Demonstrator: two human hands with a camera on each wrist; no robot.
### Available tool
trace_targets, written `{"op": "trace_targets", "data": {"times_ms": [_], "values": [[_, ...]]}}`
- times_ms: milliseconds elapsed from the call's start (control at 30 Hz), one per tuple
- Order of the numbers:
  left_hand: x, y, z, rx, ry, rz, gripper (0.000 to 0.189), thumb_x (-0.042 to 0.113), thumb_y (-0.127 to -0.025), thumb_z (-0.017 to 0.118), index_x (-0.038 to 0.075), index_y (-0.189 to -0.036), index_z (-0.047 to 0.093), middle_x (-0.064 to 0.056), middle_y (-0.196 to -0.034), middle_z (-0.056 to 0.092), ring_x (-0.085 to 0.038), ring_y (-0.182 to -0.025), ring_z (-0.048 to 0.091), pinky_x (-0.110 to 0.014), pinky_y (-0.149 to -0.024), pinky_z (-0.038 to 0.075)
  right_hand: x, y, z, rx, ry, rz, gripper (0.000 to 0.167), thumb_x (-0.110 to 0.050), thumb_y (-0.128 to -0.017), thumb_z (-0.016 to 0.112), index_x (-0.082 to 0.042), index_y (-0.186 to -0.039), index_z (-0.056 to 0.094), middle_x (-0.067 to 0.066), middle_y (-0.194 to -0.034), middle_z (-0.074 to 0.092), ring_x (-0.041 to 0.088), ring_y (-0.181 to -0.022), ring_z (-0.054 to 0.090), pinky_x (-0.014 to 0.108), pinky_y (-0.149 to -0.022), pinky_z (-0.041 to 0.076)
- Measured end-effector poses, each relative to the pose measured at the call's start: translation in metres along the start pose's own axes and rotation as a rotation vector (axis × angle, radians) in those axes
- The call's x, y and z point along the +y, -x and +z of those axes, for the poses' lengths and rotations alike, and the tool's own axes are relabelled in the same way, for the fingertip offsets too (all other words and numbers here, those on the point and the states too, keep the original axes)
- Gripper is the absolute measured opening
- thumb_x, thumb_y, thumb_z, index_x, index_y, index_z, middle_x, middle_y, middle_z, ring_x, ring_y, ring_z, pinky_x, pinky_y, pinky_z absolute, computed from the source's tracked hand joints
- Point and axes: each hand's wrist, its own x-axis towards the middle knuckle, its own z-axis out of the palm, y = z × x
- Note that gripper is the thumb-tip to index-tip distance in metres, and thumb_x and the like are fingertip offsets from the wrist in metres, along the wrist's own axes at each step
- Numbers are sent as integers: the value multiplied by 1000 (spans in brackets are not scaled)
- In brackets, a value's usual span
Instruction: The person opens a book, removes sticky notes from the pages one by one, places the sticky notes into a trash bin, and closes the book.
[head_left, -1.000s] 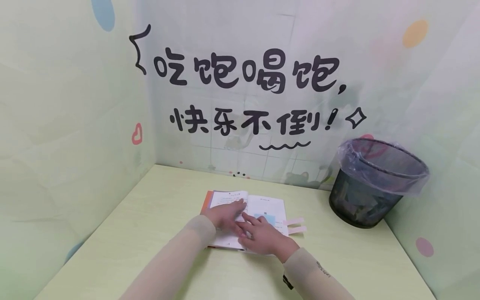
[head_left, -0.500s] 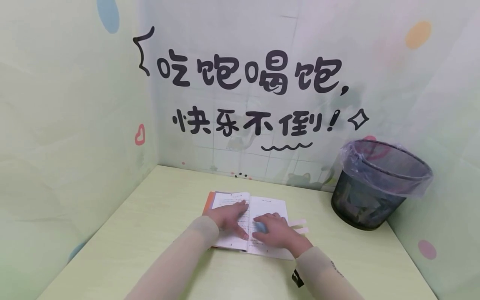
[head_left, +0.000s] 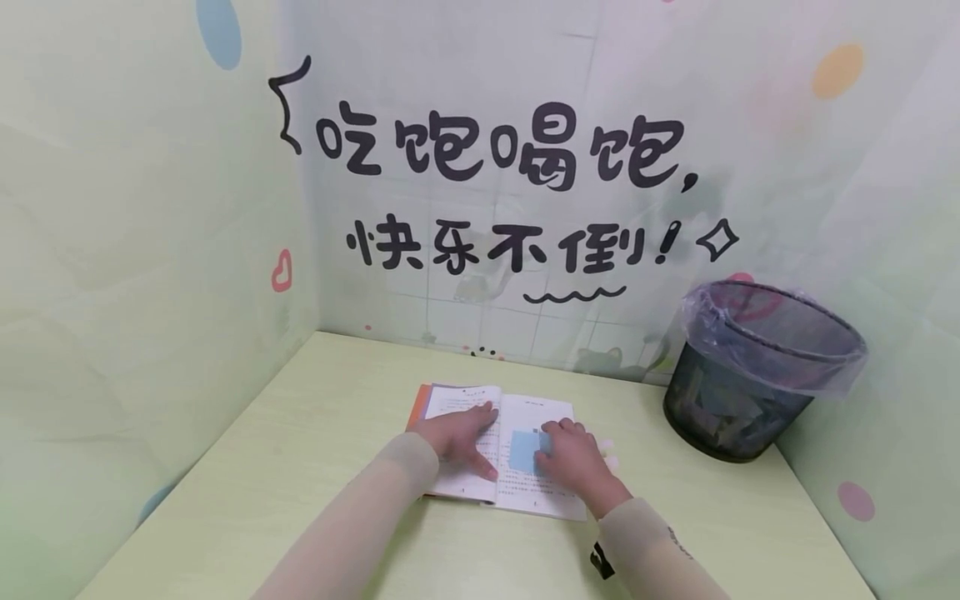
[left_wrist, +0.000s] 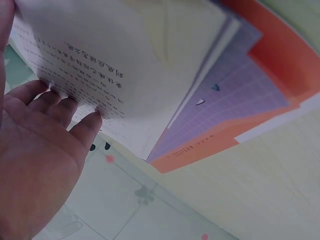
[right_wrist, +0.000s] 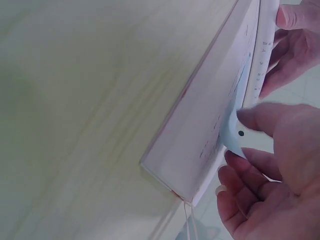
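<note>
An open book (head_left: pixel 536 497) lies on the table with its printed pages up. My left hand (head_left: pixel 459 435) rests spread on the left page by the spine, its fingers straight in the left wrist view. A light blue sticky note (head_left: pixel 522 451) is on the right page. Its right edge curls up between the thumb and index finger of my right hand (head_left: pixel 577 458); the right wrist view shows these fingers pinching the note (right_wrist: pixel 230 131). Purple and orange covers (left_wrist: pixel 200 150) show past the left page's edge.
Pale tabs (head_left: pixel 611 458) stick out of the book's right side, partly behind my right hand. A dark mesh waste bin (head_left: pixel 731 408) with a clear purplish liner stands at the back right. Printed walls (head_left: pixel 480 333) close off the back and both sides.
My right hand has moved right, from beside the left hand near the spine, across the right page to the blue note's right edge. The left hand stays on the left page.
</note>
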Motion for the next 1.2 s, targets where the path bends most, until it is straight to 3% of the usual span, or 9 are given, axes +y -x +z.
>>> {"op": "trace_targets", "data": {"times_ms": [200, 367, 667, 933, 1200], "values": [[0, -1, 1, 7, -12, -9, 117, 51, -78, 97, 20, -173, 36, 1, -185, 23, -25, -172, 21, -48, -140, 22, 0, 0, -4, 76, -26, 3, 17, -10, -104, 72, -7, -120, 74, 5, -102, 71, 18, -87, 62, 44, -89, 61], [3, 0, 0, 14, -30, -27, 116, 52, -77, 97, 23, -173, 37, 4, -184, 24, -24, -172, 21, -49, -140, 24, -1, 1, -9, 73, -27, -9, 8, -12, -103, 76, -9, -110, 74, 2, -97, 70, 17, -82, 58, 40, -84, 59], [7, 3, -2, 12, -65, -1, 116, 50, -80, 97, 18, -173, 36, 0, -184, 25, -25, -172, 23, -47, -139, 25, 3, 9, -33, 77, -101, -34, 3, -11, -102, 74, -9, -103, 72, 1, -92, 72, 15, -79, 61, 35, -73, 57], [4, 1, -2, 8, -65, 9, 117, 51, -80, 97, 17, -173, 35, -1, -185, 24, -25, -172, 22, -46, -140, 24, 38, -2, -84, 198, -146, -58, 18, -10, -104, 64, -1, -115, 74, 14, -107, 79, 25, -92, 72, 46, -81, 62], [1, 0, 1, 13, -65, 8, 119, 53, -79, 96, 19, -174, 34, 0, -185, 23, -25, -172, 21, -47, -140, 24, 75, -3, -158, 362, -73, -76, 26, -13, -106, 61, 0, -125, 74, 21, -116, 77, 37, -101, 73, 59, -87, 60]]}}
